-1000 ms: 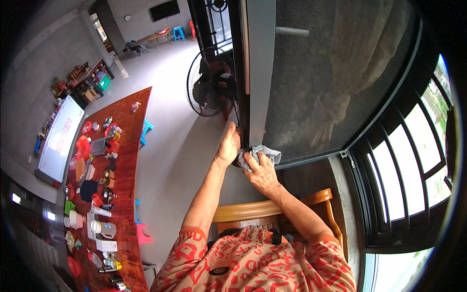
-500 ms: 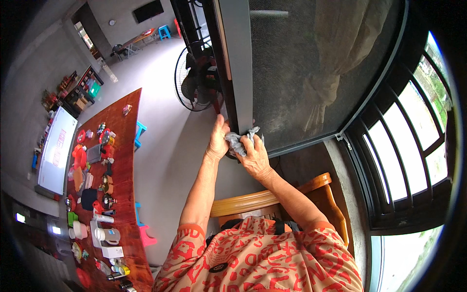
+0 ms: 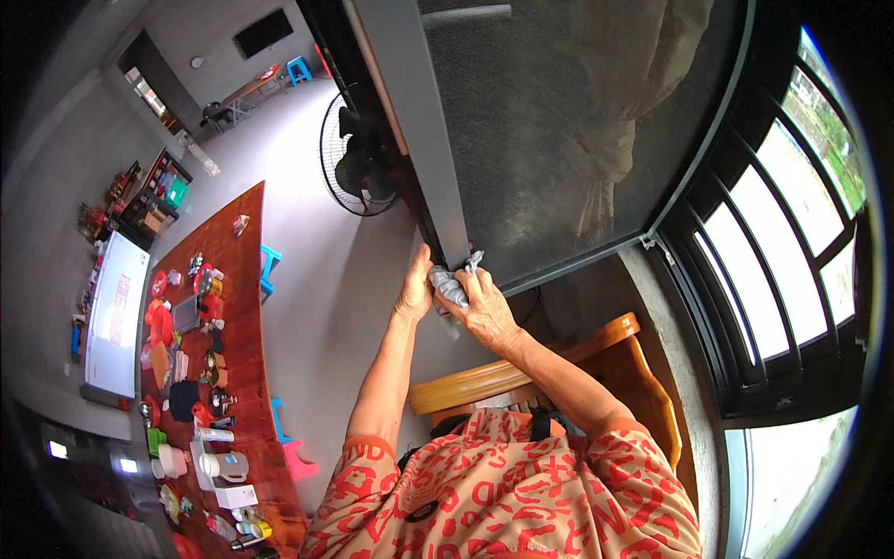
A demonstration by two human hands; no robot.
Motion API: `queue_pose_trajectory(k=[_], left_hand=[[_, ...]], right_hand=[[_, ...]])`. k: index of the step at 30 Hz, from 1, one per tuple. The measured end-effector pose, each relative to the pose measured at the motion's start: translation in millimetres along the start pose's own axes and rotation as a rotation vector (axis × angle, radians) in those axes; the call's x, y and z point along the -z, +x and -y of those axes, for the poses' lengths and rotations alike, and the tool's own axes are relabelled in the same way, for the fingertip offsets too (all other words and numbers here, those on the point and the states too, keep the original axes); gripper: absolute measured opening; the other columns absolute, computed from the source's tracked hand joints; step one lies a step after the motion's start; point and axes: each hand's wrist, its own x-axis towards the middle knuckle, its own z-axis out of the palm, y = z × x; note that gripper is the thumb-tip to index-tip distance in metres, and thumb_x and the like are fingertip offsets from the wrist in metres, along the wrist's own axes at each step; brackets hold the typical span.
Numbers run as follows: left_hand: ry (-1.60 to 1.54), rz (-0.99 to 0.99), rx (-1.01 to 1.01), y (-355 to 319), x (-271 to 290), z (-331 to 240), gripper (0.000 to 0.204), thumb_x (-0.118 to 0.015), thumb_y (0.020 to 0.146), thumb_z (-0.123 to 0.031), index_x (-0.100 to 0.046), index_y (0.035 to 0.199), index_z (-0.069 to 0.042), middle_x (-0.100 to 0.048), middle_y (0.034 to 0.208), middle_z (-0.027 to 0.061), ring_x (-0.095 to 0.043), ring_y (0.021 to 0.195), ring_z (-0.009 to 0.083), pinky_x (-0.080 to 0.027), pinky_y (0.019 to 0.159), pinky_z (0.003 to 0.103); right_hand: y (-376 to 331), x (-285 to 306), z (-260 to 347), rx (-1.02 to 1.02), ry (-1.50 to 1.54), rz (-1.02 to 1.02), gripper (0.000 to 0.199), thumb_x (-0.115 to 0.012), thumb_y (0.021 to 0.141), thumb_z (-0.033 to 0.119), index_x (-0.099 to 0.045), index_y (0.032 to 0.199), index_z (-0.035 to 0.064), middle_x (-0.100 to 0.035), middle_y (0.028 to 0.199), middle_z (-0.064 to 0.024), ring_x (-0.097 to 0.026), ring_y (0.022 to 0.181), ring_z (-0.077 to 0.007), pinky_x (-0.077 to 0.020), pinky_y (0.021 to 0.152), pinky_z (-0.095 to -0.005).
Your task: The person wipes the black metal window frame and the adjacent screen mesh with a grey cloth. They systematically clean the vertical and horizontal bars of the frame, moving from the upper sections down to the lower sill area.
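A crumpled grey cloth (image 3: 451, 284) is bunched in my right hand (image 3: 488, 312), whose fingers press it around the bottom corner of a grey screen frame (image 3: 419, 121). My left hand (image 3: 414, 287) grips the left edge of that corner, its thumb pointing upward and its other fingers partly hidden. A loose end of the cloth sticks up past my right fingers, and another part hangs below them. Dark mesh (image 3: 521, 140) fills the frame, with a tied beige curtain (image 3: 605, 140) showing behind it.
A black fan (image 3: 358, 163) stands just left of the frame. Below my hands is a wooden chair back (image 3: 475, 388). At left, a long red-brown table (image 3: 244, 326) carries many household items, with blue stools (image 3: 270, 265) beside it. Window bars (image 3: 754, 242) are at right.
The view has shifted a little, and the frame now leans more to the left. Both hands stay at the frame's bottom corner, the right slightly lower with the cloth, more of which hangs below.
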Motion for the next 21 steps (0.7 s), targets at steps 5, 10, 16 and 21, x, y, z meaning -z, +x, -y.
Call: queue_pose_trajectory(k=[5, 10, 16, 21], left_hand=[[-0.005, -0.053, -0.01, 1.2, 40.7, 35.4, 0.067, -0.039, 0.095, -0.054, -0.047, 0.133, 0.001, -0.055, 0.131, 0.0161, -0.049, 0.124, 0.0262, -0.029, 0.11, 0.041], [-0.146, 0.045, -0.016, -18.5, 84.0, 55.1, 0.049, -0.046, 0.093, -0.036, -0.054, 0.125, 0.0, -0.058, 0.126, 0.0113, -0.05, 0.121, 0.023, -0.028, 0.11, 0.039], [0.158, -0.075, -0.012, -31.1, 9.1, 17.9, 0.033, -0.056, 0.093, -0.017, -0.057, 0.122, -0.001, -0.059, 0.123, 0.005, -0.051, 0.117, 0.0155, -0.034, 0.105, 0.031], [0.172, -0.077, -0.011, -31.4, 17.1, 22.4, 0.034, -0.062, 0.091, -0.007, -0.057, 0.124, -0.002, -0.06, 0.121, 0.0027, -0.053, 0.113, 0.0119, -0.038, 0.101, 0.029]], right_hand=[[-52.8, -19.8, -26.4, -0.048, -0.028, 0.241, 0.021, -0.062, 0.077, 0.018, -0.073, 0.096, 0.0207, -0.047, 0.119, -0.0121, -0.048, 0.102, -0.0313, -0.0476, 0.089, -0.0366], [-73.5, -12.3, -25.7, -0.161, 0.068, 0.226, 0.027, -0.063, 0.075, 0.016, -0.071, 0.101, 0.0189, -0.048, 0.116, -0.0138, -0.049, 0.101, -0.032, -0.0483, 0.085, -0.0361], [-39.8, -18.6, -10.0, -0.168, 0.138, 0.096, 0.044, -0.063, 0.072, 0.007, -0.068, 0.115, 0.0153, -0.05, 0.115, -0.0135, -0.049, 0.099, -0.0326, -0.049, 0.088, -0.0386], [-51.4, -32.8, -12.6, -0.178, 0.09, 0.158, 0.031, -0.063, 0.074, 0.012, -0.07, 0.104, 0.0153, -0.051, 0.11, -0.0112, -0.05, 0.096, -0.031, -0.05, 0.082, -0.0356]])
